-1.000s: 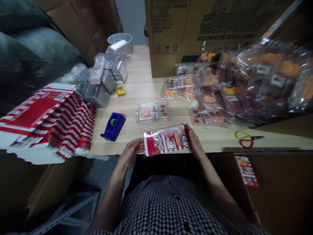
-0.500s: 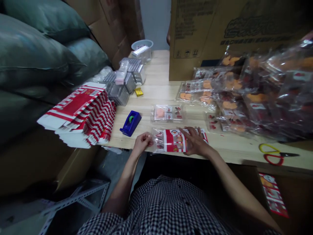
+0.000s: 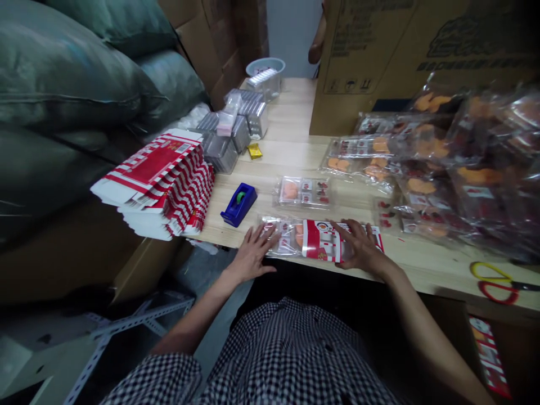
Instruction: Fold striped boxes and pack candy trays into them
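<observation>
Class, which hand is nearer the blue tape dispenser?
Left. The left hand is just below the tape dispenser in the picture, slightly right; the right hand is much farther right.

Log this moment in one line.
left hand: spread, on clear pack | right hand: over printed packaging | tape dispenser: untouched | scissors: untouched

Scissors (image 3: 516, 286) cut off (right edge).

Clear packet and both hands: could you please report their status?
Left hand open, fingers on clear packet. Right hand holding red-and-white packaging, clear packet extending leftward from it. Blue tape dispenser nearby, not touching.
</observation>
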Action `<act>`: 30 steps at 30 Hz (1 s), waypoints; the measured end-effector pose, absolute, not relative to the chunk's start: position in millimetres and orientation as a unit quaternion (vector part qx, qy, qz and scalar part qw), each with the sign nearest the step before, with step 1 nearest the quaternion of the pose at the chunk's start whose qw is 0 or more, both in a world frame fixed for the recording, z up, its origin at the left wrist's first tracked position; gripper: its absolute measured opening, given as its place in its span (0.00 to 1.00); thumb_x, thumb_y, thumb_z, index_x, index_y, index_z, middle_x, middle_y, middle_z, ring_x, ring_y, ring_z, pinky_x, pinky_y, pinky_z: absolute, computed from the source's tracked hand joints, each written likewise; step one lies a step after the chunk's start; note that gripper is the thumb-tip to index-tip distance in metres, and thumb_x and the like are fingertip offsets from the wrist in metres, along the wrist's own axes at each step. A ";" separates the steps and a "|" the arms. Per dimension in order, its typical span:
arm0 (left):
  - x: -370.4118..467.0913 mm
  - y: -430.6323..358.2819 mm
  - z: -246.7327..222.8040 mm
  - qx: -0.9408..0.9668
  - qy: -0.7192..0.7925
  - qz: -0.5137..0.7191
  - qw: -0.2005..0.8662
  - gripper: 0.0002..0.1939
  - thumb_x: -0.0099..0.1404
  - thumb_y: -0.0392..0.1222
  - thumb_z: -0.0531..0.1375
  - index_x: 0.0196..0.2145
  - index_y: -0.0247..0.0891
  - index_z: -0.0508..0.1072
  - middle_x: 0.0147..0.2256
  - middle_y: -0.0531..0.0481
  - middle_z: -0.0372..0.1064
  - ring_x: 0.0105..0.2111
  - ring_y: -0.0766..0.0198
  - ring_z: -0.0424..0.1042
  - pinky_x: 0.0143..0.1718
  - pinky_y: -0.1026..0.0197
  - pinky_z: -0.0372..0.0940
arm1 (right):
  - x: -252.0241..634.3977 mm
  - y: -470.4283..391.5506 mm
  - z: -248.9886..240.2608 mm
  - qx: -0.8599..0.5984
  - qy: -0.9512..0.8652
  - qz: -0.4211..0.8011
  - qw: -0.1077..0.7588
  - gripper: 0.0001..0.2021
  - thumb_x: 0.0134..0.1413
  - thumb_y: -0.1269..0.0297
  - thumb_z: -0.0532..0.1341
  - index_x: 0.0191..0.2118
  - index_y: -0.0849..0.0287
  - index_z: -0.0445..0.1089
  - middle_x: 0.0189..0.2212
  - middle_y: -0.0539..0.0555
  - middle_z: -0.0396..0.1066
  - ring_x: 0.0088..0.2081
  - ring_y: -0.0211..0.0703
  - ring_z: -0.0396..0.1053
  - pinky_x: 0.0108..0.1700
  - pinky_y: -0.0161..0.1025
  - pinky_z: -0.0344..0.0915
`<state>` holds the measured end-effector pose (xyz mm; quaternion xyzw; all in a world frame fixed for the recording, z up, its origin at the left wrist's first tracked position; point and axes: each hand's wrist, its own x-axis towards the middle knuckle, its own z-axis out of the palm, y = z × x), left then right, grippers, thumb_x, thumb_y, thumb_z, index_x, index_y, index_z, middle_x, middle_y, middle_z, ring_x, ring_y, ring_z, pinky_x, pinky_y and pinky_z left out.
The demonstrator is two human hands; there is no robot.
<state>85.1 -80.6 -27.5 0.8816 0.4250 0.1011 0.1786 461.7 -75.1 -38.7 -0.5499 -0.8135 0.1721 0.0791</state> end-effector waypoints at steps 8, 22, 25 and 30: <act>32.1 -107.8 -39.4 0.844 0.455 0.217 0.180 0.28 0.67 0.31 0.53 0.62 0.46 0.66 0.60 0.46 0.66 0.61 0.53 0.62 0.62 0.44 0.54 | 463.8 -74.9 -33.8 -0.571 -0.798 0.172 0.087 0.54 0.42 0.49 0.69 0.71 0.45 0.40 0.63 0.63 0.51 0.67 0.68 0.47 0.66 0.71 0.31; 35.7 -84.0 -12.8 0.292 0.513 0.357 0.724 0.24 0.52 0.36 0.72 0.47 0.34 0.75 0.40 0.45 0.79 0.36 0.61 0.79 0.42 0.59 0.73 | 449.7 -68.6 -42.1 -0.550 -0.821 0.145 0.048 0.56 0.37 0.45 0.71 0.71 0.50 0.45 0.62 0.66 0.55 0.65 0.69 0.53 0.66 0.69 0.35; 40.5 -84.5 -27.9 0.230 0.498 0.369 0.750 0.24 0.52 0.32 0.71 0.48 0.33 0.74 0.41 0.44 0.79 0.36 0.60 0.79 0.39 0.61 0.75 | 449.9 -70.5 -38.2 -0.552 -0.816 0.162 0.061 0.55 0.38 0.46 0.71 0.71 0.50 0.46 0.62 0.66 0.54 0.65 0.68 0.52 0.66 0.68 0.35; 49.3 -84.9 -41.8 0.179 0.452 0.333 0.808 0.23 0.52 0.31 0.69 0.47 0.32 0.75 0.41 0.42 0.79 0.38 0.57 0.80 0.41 0.59 0.75 | 451.4 -71.6 -26.8 -0.548 -0.807 0.191 0.108 0.50 0.42 0.48 0.70 0.70 0.47 0.47 0.61 0.62 0.55 0.66 0.63 0.52 0.68 0.65 0.34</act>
